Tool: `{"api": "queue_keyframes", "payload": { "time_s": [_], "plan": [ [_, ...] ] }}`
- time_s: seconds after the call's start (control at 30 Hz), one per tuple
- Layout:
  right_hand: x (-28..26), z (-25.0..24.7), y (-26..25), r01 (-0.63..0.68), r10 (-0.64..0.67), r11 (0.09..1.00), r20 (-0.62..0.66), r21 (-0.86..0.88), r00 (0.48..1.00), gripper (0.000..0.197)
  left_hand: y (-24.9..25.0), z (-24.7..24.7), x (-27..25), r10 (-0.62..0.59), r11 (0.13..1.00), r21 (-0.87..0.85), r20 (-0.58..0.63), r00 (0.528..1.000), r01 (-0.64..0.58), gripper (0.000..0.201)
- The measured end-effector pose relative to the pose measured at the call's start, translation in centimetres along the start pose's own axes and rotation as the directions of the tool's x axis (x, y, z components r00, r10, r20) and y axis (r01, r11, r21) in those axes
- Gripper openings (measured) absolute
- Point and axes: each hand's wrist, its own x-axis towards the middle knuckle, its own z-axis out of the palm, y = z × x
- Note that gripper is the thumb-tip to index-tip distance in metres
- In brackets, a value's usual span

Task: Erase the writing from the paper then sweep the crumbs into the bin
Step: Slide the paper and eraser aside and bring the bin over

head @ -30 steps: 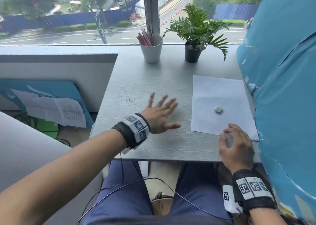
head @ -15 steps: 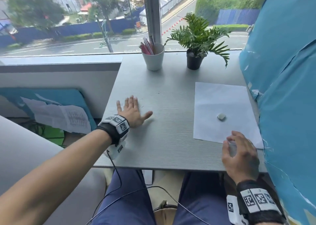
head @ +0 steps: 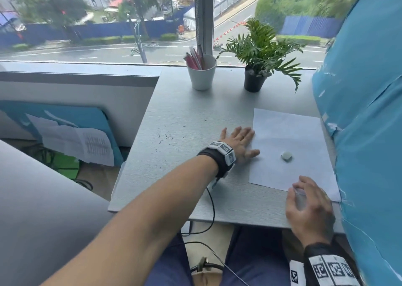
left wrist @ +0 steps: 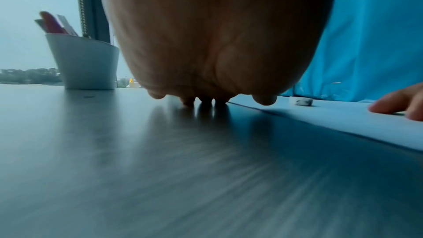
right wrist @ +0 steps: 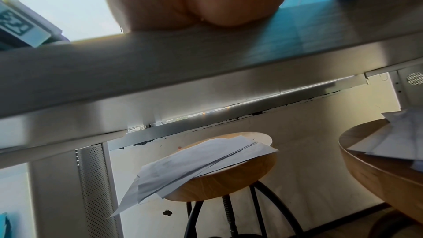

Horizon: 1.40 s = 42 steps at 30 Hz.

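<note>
A white sheet of paper (head: pixel 289 133) lies on the right side of the grey table (head: pixel 195 111), with a small white eraser (head: pixel 286 155) on it. Dark eraser crumbs (head: pixel 167 137) are scattered on the table's left part. My left hand (head: pixel 239 140) lies flat with straight fingers at the paper's left edge, thumb on the sheet. In the left wrist view its fingertips (left wrist: pixel 206 101) touch the table, beside the paper (left wrist: pixel 343 115) and eraser (left wrist: pixel 301 101). My right hand (head: pixel 309 198) rests with loosely curved fingers on the paper's near right corner and holds nothing.
A white cup of pens (head: pixel 201 72) and a potted plant (head: pixel 256 68) stand at the back by the window. A blue covered wall (head: pixel 365 133) borders the table's right. Below the table, wooden stools (right wrist: pixel 219 175) carry loose papers. No bin shows.
My left hand went left across the table to the crumb area, then came back right to the paper's left edge. The right hand stayed on the paper's corner.
</note>
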Motion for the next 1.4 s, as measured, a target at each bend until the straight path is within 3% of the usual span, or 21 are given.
{"api": "queue_keyframes", "payload": {
  "time_s": [0.1, 0.2, 0.3, 0.37, 0.4, 0.5, 0.6, 0.67, 0.77, 0.87, 1.07, 1.27, 1.33, 1.4],
  "plan": [
    [0.0, 0.0, 0.0, -0.006, 0.006, 1.0, 0.0, -0.002, 1.0, 0.019, -3.8, -0.4, -0.7, -0.069, 0.998, -0.002, -0.02, 0.997, 0.069, 0.078],
    [0.0, 0.0, 0.0, -0.016, 0.016, 1.0, 0.005, -0.006, 1.0, 0.013, -8.2, -1.3, -2.3, -0.241, 0.97, -0.004, -0.016, 0.97, 0.241, 0.084],
    [-0.1, 0.0, 0.0, -0.022, 0.022, 1.0, 0.014, -0.021, 1.0, 0.021, -10.3, -1.6, -4.0, -0.504, 0.862, 0.03, -0.037, 0.863, 0.505, 0.101],
    [-0.1, 0.1, 0.1, -0.023, 0.024, 0.999, 0.016, -0.024, 1.0, 0.018, -9.8, -1.4, -4.4, -0.588, 0.806, 0.023, -0.083, 0.805, 0.591, 0.112],
    [-0.1, 0.1, 0.1, -0.023, 0.023, 0.999, 0.019, -0.025, 1.0, 0.017, -9.1, -1.3, -4.2, -0.564, 0.822, 0.019, -0.113, 0.818, 0.569, 0.112],
    [-0.1, 0.1, 0.1, -0.022, 0.023, 0.999, 0.024, -0.029, 0.999, 0.015, -6.4, -1.6, -2.4, -0.342, 0.937, 0.016, -0.177, 0.923, 0.35, 0.102],
    [-0.1, 0.0, 0.1, -0.021, 0.021, 0.999, 0.024, -0.028, 0.999, 0.015, -3.9, -2.0, 0.0, -0.14, 0.99, 0.004, -0.118, 0.983, 0.142, 0.093],
    [0.0, 0.0, 0.1, -0.012, 0.012, 1.0, 0.027, -0.026, 1.0, 0.023, -3.6, -1.7, 1.1, -0.081, 0.997, 0.005, -0.049, 0.995, 0.082, 0.088],
    [0.0, -0.2, -0.1, -0.013, 0.013, 1.0, 0.028, -0.009, 1.0, 0.028, -5.5, -1.8, 1.4, -0.104, 0.994, -0.023, -0.043, 0.994, 0.103, 0.086],
    [0.2, -0.2, -0.2, -0.027, 0.027, 1.0, 0.033, -0.003, 0.999, 0.03, -9.3, -2.1, 0.1, -0.212, 0.975, -0.073, -0.029, 0.977, 0.209, 0.088],
    [0.2, -0.3, -0.5, -0.033, 0.033, 0.999, 0.023, 0.02, 0.999, 0.033, -16.0, -0.7, -7.0, -0.368, 0.928, -0.075, -0.028, 0.929, 0.365, 0.096],
    [0.2, -0.5, -0.8, -0.045, 0.044, 0.999, 0.032, 0.027, 0.999, 0.036, -15.3, -1.1, -11.4, -0.516, 0.857, 0.014, 0.004, 0.857, 0.516, 0.106],
    [0.1, -0.5, -0.8, -0.045, 0.044, 0.999, 0.038, 0.021, 0.998, 0.037, -14.8, -1.5, -11.8, -0.46, 0.887, 0.011, -0.075, 0.885, 0.462, 0.106],
    [0.1, -0.6, -0.9, -0.039, 0.038, 0.999, 0.045, 0.012, 0.998, 0.038, -15.0, -2.4, -11.1, -0.324, 0.946, -0.003, -0.108, 0.94, 0.325, 0.099]
  ]
}}
